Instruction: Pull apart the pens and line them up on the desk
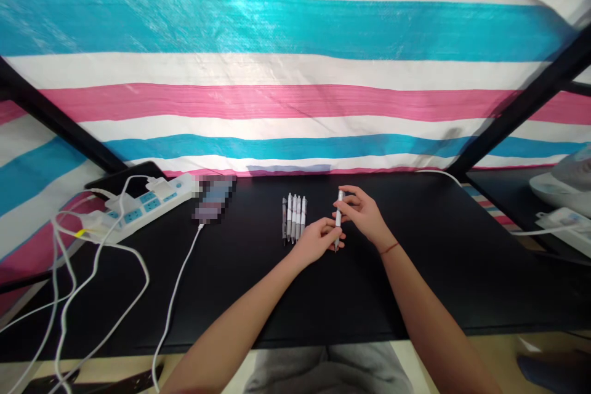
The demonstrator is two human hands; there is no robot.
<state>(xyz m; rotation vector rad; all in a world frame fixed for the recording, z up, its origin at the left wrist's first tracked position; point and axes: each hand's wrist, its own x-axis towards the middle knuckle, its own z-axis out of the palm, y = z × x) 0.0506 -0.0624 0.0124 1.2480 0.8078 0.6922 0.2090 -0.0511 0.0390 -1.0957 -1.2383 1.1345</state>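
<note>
Between my two hands is a white pen (pixel 338 217), upright in the view with its grey tip end toward me. My left hand (pixel 321 240) pinches the pen's lower part near the grip. Higher up, the fingers of my right hand (pixel 362 212) close round its top end. Left of my hands, several white pens (pixel 296 218) with grey grips lie side by side on the black table (pixel 406 295). A dark pen (pixel 284 221) is at the left end of that row. My left hand partly covers the space near the row's right side.
A white power strip (pixel 148 208) with plugs and tangled white cables (pixel 96 258) occupies the table's left side. A phone (pixel 215 197) on a white charging cable (pixel 178 283) lies between it and the pens. Striped sheeting (pixel 295 98) hangs behind, with black frame bars (pixel 512 104) at the sides.
</note>
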